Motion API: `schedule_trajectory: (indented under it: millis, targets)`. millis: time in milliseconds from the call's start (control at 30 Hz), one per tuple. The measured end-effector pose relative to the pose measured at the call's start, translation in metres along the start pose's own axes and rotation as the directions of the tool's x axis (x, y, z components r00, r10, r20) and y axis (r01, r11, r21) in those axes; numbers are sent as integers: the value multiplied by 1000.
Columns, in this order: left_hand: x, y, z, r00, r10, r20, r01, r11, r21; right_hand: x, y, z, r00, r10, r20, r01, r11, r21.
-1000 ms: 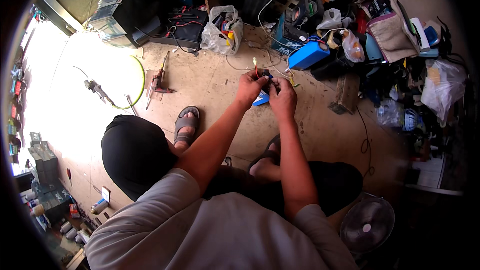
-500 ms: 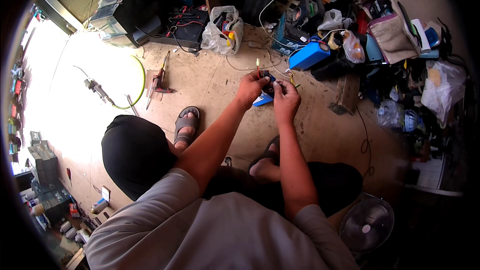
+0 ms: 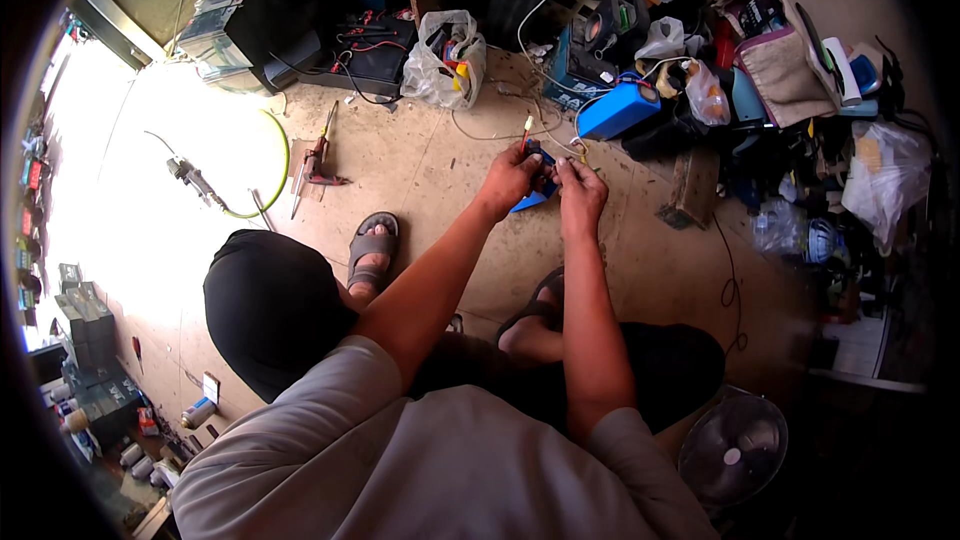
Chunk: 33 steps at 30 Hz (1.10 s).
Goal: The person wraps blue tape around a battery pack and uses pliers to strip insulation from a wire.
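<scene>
My left hand (image 3: 508, 183) is closed on a small dark blue part (image 3: 534, 148). Above its fingers a white connector (image 3: 528, 124) sticks up on a red wire. Close on the right, my right hand (image 3: 582, 192) has its thumb and fingertips pinched together; what they grip is too small to make out. Thin wires (image 3: 582, 150) show around those fingertips. Below and between both hands lies a blue pack (image 3: 530, 202), partly hidden by the left hand.
A larger blue pack (image 3: 620, 110) lies among clutter at the right. On the floor are a soldering gun (image 3: 320, 162), a green hose (image 3: 285, 155) and a white plastic bag (image 3: 440, 60). A wooden block (image 3: 690, 190) and a fan (image 3: 733, 448) stand to the right.
My right hand has shifted slightly right, and its fingers have moved off the dark blue part. The white connector has tipped a little to the right. More of the blue pack shows.
</scene>
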<state>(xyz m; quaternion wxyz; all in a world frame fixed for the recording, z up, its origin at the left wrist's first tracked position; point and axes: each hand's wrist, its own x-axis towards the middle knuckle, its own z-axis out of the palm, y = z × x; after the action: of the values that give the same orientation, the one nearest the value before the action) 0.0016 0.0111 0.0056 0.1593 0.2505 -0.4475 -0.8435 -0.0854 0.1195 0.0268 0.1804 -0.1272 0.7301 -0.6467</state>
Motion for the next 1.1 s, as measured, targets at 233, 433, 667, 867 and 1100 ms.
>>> schedule_trajectory:
  millis: [233,433,667,867,1100]
  targets:
    - [-1,-7,-5,1000,9,-24,-8,999,42,27,5,-9,964,-9,-265,54,985,163]
    - [-11,2,-17,997,65,47,-66,997,29,63,-122,-73,903,-87,-421,191,958,212]
    - [-5,12,-16,998,40,-38,-38,998,54,7,-32,-63,931,271,-245,-219,951,220]
    - [-8,16,-19,997,73,-13,-73,997,35,-13,-27,-58,956,267,-119,-231,939,254]
    - [-7,25,-25,994,85,-67,-82,996,46,-35,-85,-45,987,160,-9,-156,975,155]
